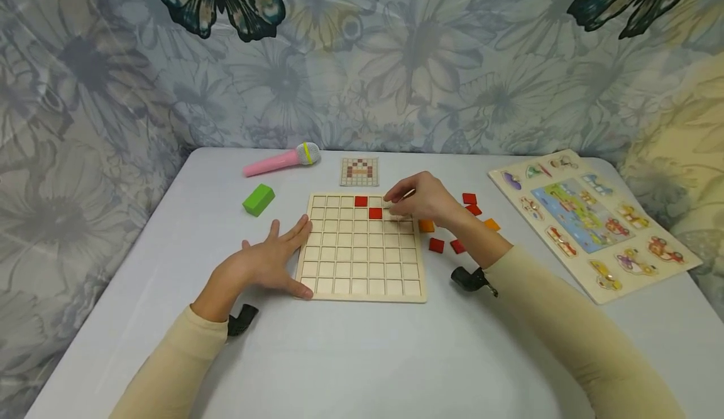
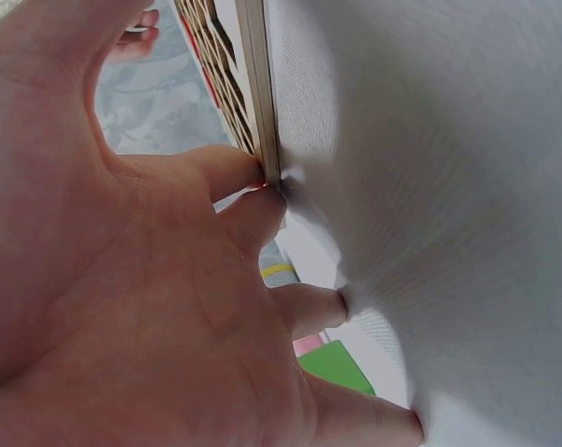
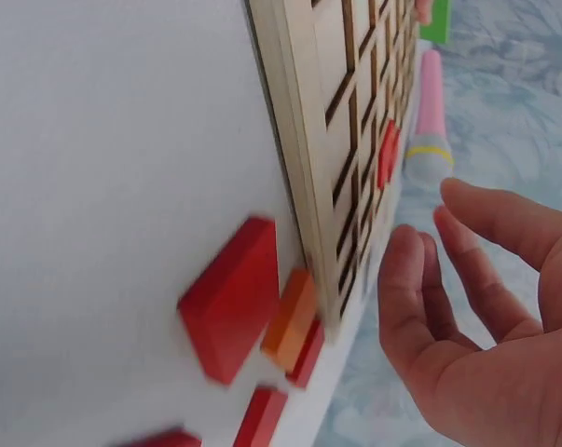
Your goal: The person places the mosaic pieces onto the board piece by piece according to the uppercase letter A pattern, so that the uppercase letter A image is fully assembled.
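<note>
A wooden grid board (image 1: 342, 254) lies on the white table, with one red tile (image 1: 361, 201) in its far row and another red tile (image 1: 376, 213) one row nearer and one column to the right. The left hand (image 1: 266, 262) rests spread at the board's left side, thumb at the near left corner and fingertips along the edge. Over the far right part of the board hovers the right hand (image 1: 421, 199), its fingers bent. The right wrist view shows a gap between thumb and fingers (image 3: 406, 289), with nothing seen in it.
Several loose red tiles (image 1: 436, 245) and orange tiles (image 1: 427, 225) lie right of the board. A small pattern card (image 1: 359, 172) lies behind it. Back left are a pink toy microphone (image 1: 277, 163) and a green block (image 1: 259, 200). A picture puzzle board (image 1: 582, 224) occupies the right side.
</note>
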